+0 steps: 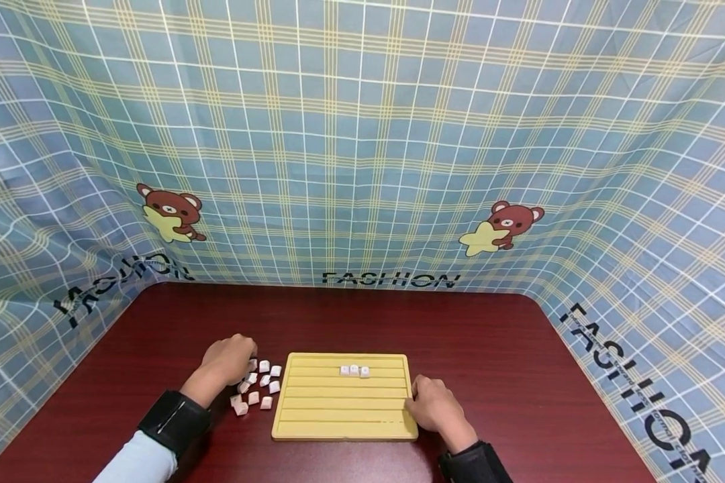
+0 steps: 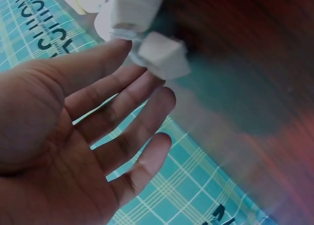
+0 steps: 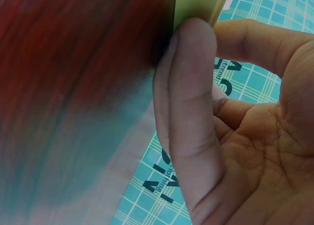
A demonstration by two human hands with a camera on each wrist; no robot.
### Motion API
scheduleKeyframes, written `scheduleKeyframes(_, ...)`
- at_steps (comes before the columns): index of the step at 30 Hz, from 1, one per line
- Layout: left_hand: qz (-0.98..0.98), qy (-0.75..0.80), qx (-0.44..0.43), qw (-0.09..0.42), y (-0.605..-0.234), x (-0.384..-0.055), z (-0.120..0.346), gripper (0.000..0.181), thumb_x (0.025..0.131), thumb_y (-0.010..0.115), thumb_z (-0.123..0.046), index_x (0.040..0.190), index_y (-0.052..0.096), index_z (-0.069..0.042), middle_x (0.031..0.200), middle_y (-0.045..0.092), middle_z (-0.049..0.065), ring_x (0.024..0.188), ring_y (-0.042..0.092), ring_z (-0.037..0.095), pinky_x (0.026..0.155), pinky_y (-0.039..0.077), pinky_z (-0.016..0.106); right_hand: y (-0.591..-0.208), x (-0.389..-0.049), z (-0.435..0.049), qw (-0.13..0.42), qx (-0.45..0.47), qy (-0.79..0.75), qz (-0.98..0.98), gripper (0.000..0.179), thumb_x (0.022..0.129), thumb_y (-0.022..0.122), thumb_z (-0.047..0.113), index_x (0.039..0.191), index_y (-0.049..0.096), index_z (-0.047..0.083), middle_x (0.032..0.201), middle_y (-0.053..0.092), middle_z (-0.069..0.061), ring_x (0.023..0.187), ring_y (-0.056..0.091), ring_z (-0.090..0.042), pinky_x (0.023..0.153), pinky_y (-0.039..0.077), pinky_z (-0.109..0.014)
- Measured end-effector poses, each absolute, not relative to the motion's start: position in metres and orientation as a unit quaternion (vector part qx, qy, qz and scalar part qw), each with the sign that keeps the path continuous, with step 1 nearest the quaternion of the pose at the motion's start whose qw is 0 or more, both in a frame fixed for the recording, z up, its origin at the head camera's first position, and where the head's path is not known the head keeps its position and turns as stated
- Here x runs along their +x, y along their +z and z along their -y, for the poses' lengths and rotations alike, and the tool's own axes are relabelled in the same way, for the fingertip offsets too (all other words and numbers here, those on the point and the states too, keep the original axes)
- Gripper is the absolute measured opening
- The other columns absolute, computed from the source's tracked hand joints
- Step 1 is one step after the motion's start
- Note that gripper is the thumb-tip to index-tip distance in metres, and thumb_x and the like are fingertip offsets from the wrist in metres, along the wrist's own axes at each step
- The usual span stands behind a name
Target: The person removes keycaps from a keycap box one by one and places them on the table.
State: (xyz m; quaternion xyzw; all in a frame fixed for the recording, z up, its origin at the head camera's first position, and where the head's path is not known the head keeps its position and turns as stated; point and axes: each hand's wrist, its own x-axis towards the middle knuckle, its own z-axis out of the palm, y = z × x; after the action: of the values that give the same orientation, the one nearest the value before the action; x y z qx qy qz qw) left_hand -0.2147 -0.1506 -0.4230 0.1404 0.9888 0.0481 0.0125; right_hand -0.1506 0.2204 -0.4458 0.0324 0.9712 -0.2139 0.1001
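Observation:
Over a loose group of white keycaps (image 1: 264, 365) left of the tray, my left hand (image 1: 232, 359) reaches down. Its thumb and forefinger tips pinch at a white keycap (image 2: 164, 56) in the left wrist view, while the other fingers are spread and slightly bent. More white keycaps (image 2: 132, 12) lie just beyond the thumb, partly blurred. A yellow ridged tray (image 1: 338, 429) lies on the table, with three white keycaps (image 1: 354, 370) side by side in an upper row. My right hand (image 1: 436, 406) grips the tray's right edge between thumb and fingers.
The dark red wooden table (image 1: 495, 335) extends around the tray. A blue plaid cloth (image 1: 362, 168) with bears and lettering hangs behind it and along both sides. Several keycaps (image 1: 266, 402) lie close to the tray's left edge.

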Motion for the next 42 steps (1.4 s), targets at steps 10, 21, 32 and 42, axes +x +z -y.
scheduleKeyframes(10, -0.988, 0.043, 0.150, -0.014, -0.416, -0.215, 0.131, 0.024, 0.085, 0.075, -0.025, 0.099, 0.073, -0.005, 0.092, 0.068, 0.010, 0.075, 0.064, 0.020, 0.060, 0.050, 0.034, -0.446, -0.151, -0.220, 0.102, 0.031, -0.209, -0.972, 0.017, 0.088, 0.067, 0.018, 0.080, 0.055, 0.010, 0.074, 0.052, -0.004, 0.062, 0.049, -0.019, 0.055, 0.038, -0.031)
scheduleKeyframes(21, -0.982, 0.078, 0.172, -0.022, -0.410, -0.210, 0.098, 0.029, 0.087, 0.074, -0.026, 0.107, 0.073, -0.006, 0.101, 0.069, 0.013, 0.075, 0.065, 0.022, 0.054, 0.045, 0.028, -0.448, -0.151, -0.219, 0.113, 0.039, -0.215, -0.969, 0.017, 0.089, 0.066, 0.018, 0.080, 0.054, 0.011, 0.073, 0.051, -0.004, 0.060, 0.049, -0.018, 0.053, 0.037, -0.030)
scheduleKeyframes(32, -0.968, 0.100, 0.230, -0.027, -0.411, -0.209, 0.053, 0.027, 0.087, 0.074, -0.028, 0.106, 0.073, -0.009, 0.100, 0.070, 0.010, 0.087, 0.068, 0.026, 0.066, 0.053, 0.037, -0.447, -0.152, -0.223, 0.108, 0.042, -0.213, -0.970, 0.017, 0.089, 0.067, 0.019, 0.081, 0.054, 0.011, 0.074, 0.051, -0.004, 0.061, 0.049, -0.019, 0.054, 0.038, -0.031)
scheduleKeyframes(42, -0.961, 0.082, 0.263, -0.026, -0.413, -0.208, 0.029, 0.027, 0.085, 0.075, -0.030, 0.104, 0.072, -0.010, 0.096, 0.069, 0.007, 0.090, 0.068, 0.024, 0.072, 0.054, 0.040, -0.447, -0.152, -0.220, 0.118, 0.037, -0.219, -0.968, 0.015, 0.090, 0.066, 0.018, 0.082, 0.055, 0.011, 0.072, 0.051, -0.005, 0.058, 0.049, -0.018, 0.053, 0.038, -0.030)
